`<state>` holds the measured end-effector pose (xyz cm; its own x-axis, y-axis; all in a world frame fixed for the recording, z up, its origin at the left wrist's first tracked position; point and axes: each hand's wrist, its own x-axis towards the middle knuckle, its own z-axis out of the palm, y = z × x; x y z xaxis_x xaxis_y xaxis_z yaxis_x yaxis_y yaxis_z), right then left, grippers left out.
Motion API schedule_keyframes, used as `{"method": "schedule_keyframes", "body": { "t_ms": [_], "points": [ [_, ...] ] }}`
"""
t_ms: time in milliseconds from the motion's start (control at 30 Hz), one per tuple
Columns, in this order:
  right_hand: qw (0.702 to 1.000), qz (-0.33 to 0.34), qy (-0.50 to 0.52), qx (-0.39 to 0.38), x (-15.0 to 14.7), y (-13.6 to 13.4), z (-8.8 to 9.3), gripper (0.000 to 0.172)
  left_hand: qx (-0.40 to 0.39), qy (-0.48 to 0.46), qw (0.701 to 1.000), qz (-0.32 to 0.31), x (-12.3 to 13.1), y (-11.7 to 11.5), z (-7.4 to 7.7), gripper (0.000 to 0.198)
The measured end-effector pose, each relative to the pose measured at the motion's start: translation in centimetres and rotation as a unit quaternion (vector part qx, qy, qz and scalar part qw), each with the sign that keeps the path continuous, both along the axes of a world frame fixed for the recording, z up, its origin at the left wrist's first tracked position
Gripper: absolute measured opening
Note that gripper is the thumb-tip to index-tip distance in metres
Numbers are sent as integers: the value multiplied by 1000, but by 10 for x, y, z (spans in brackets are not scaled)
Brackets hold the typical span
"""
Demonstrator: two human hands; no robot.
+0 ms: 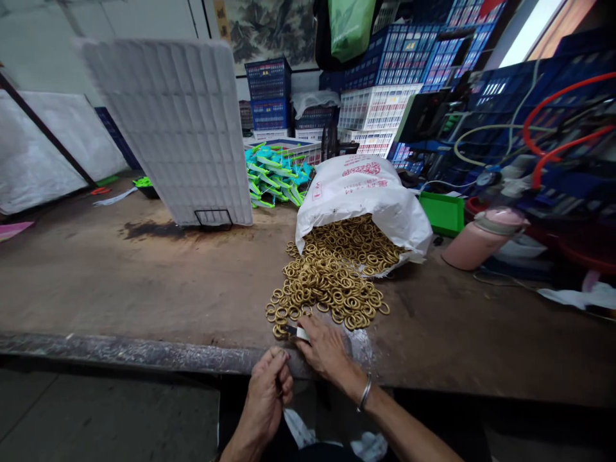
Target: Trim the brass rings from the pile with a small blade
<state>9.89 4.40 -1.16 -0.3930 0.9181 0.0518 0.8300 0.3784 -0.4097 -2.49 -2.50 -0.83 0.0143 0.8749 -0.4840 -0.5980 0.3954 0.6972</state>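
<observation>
My right hand (325,346), with a metal bangle at the wrist, is at the near edge of the ring pile. It grips a small tool (299,332) with a white part and a dark, flat tip pointing left toward the rings. My left hand (269,388) is closed just in front of the table edge, thumb against the curled fingers. Whatever it may hold is hidden. Many gold-coloured rings (332,282) spill toward me from the mouth of a white woven sack (360,192) lying on its side.
A white ribbed panel (178,128) stands upright on the brown table (120,282), left of the sack. Green and turquoise pieces (274,173) are heaped behind. A pink bottle (484,237) and green tray (441,213) sit right. Blue and white crates (375,106) are stacked behind.
</observation>
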Motion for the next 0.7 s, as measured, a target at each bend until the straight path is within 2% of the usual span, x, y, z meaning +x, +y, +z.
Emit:
{"method": "schedule_keyframes", "body": {
  "t_ms": [167, 333, 433, 567, 700],
  "points": [
    [999, -15, -32, -1, -5, 3, -3, 14, 14, 61, 998, 14, -1, 3, -4, 31],
    [999, -24, 3, -20, 2, 6, -3, 16, 37, 160, 986, -3, -3, 4, -10, 31],
    [997, -34, 51, -49, 8, 7, -3, 18, 66, 243, 968, -17, -5, 9, -15, 37],
    [975, -91, 183, -85, 17, 8, -1, 11, 196, 398, 896, -2, -3, 28, -25, 39],
    [918, -118, 340, -165, 26, 0, 9, 11, 333, 462, 820, -53, 3, 41, -35, 28]
  ]
}}
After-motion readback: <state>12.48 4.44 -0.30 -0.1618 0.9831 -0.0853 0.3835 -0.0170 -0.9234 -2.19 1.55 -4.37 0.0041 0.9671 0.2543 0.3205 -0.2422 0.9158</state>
